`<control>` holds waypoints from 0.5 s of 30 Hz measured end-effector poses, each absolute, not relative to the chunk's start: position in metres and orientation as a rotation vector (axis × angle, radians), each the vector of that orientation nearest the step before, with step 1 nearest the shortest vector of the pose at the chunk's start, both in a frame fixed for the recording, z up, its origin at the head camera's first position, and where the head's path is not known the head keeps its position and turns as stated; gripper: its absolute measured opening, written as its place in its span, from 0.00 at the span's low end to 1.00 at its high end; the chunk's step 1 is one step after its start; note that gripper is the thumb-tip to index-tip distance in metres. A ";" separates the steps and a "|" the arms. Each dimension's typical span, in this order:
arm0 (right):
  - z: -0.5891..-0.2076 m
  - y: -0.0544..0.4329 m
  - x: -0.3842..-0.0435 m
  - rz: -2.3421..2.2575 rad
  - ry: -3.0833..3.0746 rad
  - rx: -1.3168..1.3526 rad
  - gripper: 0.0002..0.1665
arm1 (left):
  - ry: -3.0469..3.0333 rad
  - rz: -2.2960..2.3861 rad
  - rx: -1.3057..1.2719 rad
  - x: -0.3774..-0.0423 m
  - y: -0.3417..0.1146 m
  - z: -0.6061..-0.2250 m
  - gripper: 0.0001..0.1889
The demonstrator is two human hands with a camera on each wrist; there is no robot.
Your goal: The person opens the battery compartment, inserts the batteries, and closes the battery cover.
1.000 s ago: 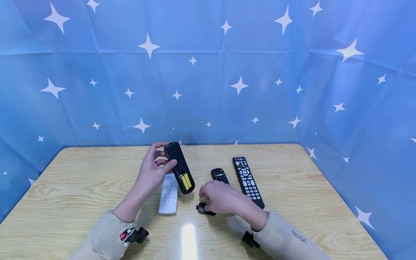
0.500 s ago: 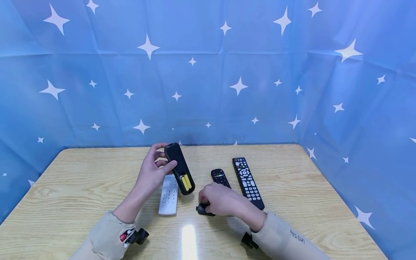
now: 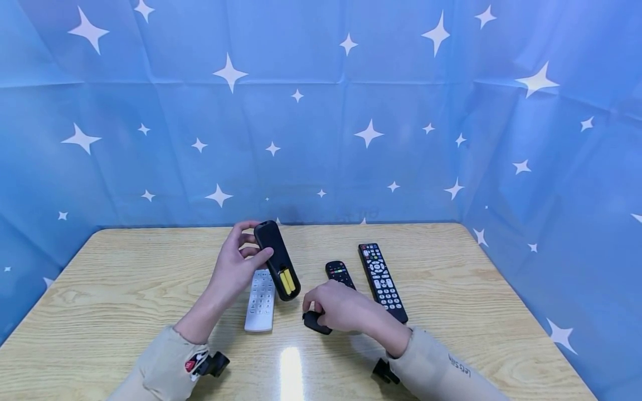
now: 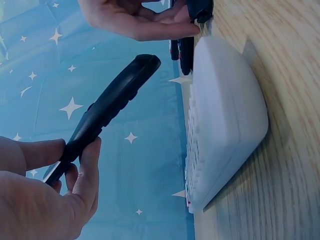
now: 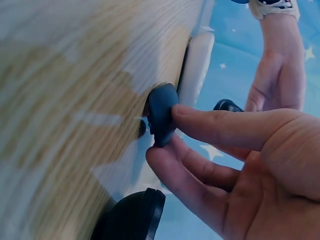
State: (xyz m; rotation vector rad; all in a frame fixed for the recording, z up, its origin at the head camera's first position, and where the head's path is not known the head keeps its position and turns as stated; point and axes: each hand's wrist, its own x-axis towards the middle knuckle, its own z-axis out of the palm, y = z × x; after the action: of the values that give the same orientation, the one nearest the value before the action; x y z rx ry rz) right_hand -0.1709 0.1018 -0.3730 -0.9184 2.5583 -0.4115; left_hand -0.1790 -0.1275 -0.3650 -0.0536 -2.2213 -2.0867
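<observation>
My left hand (image 3: pixel 233 270) holds a black remote control (image 3: pixel 273 250) up off the table, its back facing me. Two yellow batteries (image 3: pixel 287 280) lie in its uncovered battery compartment at the lower end. In the left wrist view, thumb and fingers grip one end of this remote (image 4: pixel 100 112). Right of it, my right hand (image 3: pixel 343 306) pinches a small black battery cover (image 3: pixel 314 322) low over the table. The right wrist view shows the thumb on one face of the cover (image 5: pixel 162 107) and fingertips at its lower edge.
A white remote control (image 3: pixel 259 303) lies on the wooden table (image 3: pixel 125 289), partly behind the raised remote. Beyond my right hand lies a small black remote (image 3: pixel 339 272), partly hidden. Further right is a long black remote (image 3: pixel 383 284). A blue starry curtain (image 3: pixel 321 111) stands behind the table.
The battery cover has turned a little in my right fingers, which have shifted slightly left. My left hand and the remote stay almost where they were.
</observation>
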 end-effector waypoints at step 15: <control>-0.369 0.110 -0.174 -0.667 2.490 -1.027 0.14 | -2.248 -2.067 -0.045 -0.179 -0.127 -0.365 0.30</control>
State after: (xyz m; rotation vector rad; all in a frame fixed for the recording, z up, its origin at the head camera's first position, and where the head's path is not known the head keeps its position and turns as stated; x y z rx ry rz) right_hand -0.1742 0.1103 -0.3692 -1.0269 2.4899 -0.6674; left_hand -0.1790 -0.1269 -0.3652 -0.0446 -2.2481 -2.0667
